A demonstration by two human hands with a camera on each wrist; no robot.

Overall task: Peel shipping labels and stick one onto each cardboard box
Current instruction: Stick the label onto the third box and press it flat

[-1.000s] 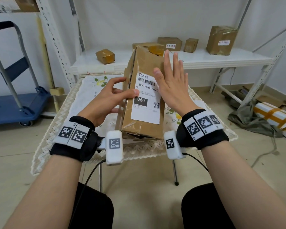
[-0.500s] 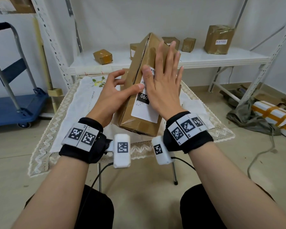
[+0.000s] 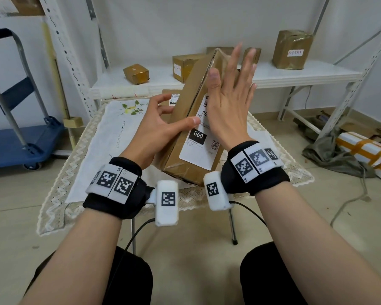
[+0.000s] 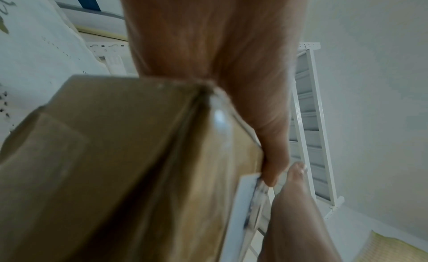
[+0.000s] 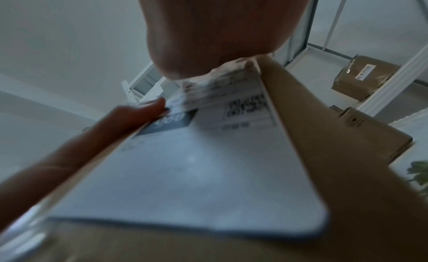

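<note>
In the head view a long brown cardboard box (image 3: pixel 185 100) stands tilted over the table, its top leaning away from me. A white shipping label (image 3: pixel 198 150) marked 060 is stuck on its front face. My left hand (image 3: pixel 161 126) grips the box's left side, thumb on the front by the label, fingers behind. My right hand (image 3: pixel 227 106) lies flat with straight fingers on the upper part of the label. The right wrist view shows the label (image 5: pixel 197 174) close up beneath my palm. The left wrist view shows the box (image 4: pixel 115 156) blurred.
A white lace-edged cloth (image 3: pixel 110 139) covers the small table. Another labelled box (image 3: pixel 174 97) lies behind the held one. The white shelf (image 3: pixel 295 73) beyond carries several boxes, one tall (image 3: pixel 291 49). A blue trolley (image 3: pixel 20 142) stands left; wrapped packages (image 3: pixel 365 150) lie on the floor right.
My right hand came from the label's right edge onto the label and slid up it. The box tipped further back and to the right in my left hand.
</note>
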